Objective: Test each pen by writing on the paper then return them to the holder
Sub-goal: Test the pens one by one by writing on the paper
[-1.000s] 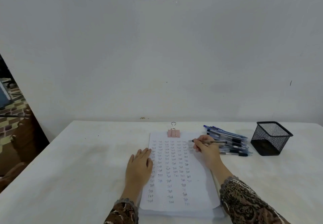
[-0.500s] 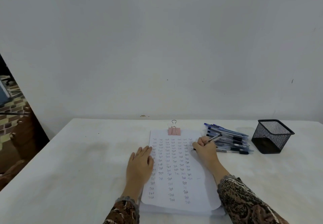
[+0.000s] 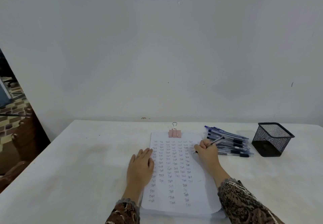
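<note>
A person's right hand (image 3: 207, 154) pinches a pen (image 3: 215, 142) in its fingers (image 3: 201, 147), tip down at the right edge of the paper (image 3: 176, 185). The barrel slants up and right toward the mesh holder (image 3: 272, 138), which stands well apart on the bench (image 3: 87, 162) on that hand's side. The left hand (image 3: 140, 168) lies flat, pinning the paper.

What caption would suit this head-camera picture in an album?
Right hand holds a pen to clipped paper, left hand flat on its edge, piled pens and a mesh holder alongside.

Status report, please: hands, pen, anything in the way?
Left hand flat on paper. Right hand grips pen, tip at paper. Pen pile lies between right hand and holder.
</note>
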{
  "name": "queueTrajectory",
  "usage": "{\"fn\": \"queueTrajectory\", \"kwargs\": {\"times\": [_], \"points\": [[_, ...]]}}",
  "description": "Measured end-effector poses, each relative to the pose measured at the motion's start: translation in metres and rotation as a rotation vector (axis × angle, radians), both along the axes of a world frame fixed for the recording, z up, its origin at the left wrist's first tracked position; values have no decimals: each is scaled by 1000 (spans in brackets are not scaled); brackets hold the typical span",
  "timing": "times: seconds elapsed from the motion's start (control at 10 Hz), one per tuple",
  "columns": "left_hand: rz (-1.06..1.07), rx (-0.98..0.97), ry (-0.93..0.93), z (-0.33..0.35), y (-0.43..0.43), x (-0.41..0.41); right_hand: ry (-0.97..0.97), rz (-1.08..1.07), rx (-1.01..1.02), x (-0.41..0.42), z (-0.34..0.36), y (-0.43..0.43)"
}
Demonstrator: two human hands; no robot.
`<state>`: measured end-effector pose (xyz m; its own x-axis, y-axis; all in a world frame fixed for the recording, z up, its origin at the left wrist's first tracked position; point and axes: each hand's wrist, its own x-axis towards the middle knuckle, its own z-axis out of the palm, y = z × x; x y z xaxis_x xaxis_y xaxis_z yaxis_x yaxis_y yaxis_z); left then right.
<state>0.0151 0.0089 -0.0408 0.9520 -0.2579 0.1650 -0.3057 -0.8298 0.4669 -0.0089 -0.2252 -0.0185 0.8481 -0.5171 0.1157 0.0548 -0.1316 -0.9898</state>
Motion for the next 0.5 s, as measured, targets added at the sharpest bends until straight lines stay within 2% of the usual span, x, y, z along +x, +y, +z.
{"fn": "queueTrajectory", "kwargs": {"times": [0.5], "points": [[-1,13,-5,-2,1,1,-31,-2,0,0,2,2]]}}
